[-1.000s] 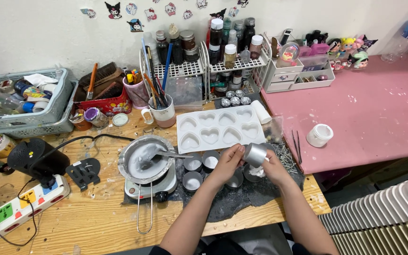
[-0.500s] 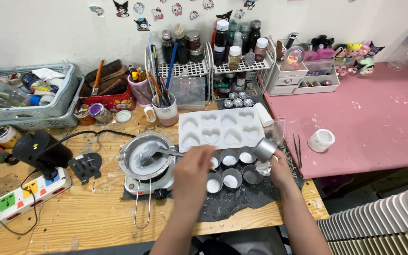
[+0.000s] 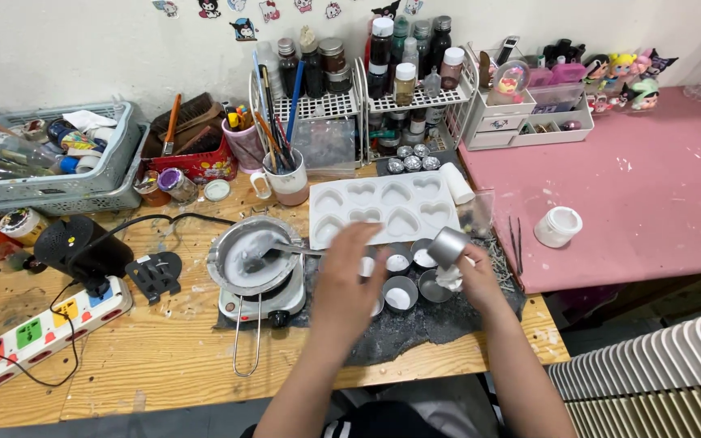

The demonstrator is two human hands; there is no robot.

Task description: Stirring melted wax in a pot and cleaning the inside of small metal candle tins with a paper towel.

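Right hand (image 3: 468,276) fingers grip small metal tin (image 3: 448,246), now tilted; left hand (image 3: 349,280), fingers spread empty, has swung over filled tins (image 3: 399,294) beside wax pan (image 3: 253,255).

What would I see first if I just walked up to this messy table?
Probably the two hands in the middle: the right hand holds a small silver tin tipped over more little tins on a dark mat, and the left hand hovers beside it. Just behind lies a white heart-shaped mould, and left of the hands a metal pot of white stuff sits on a small burner.
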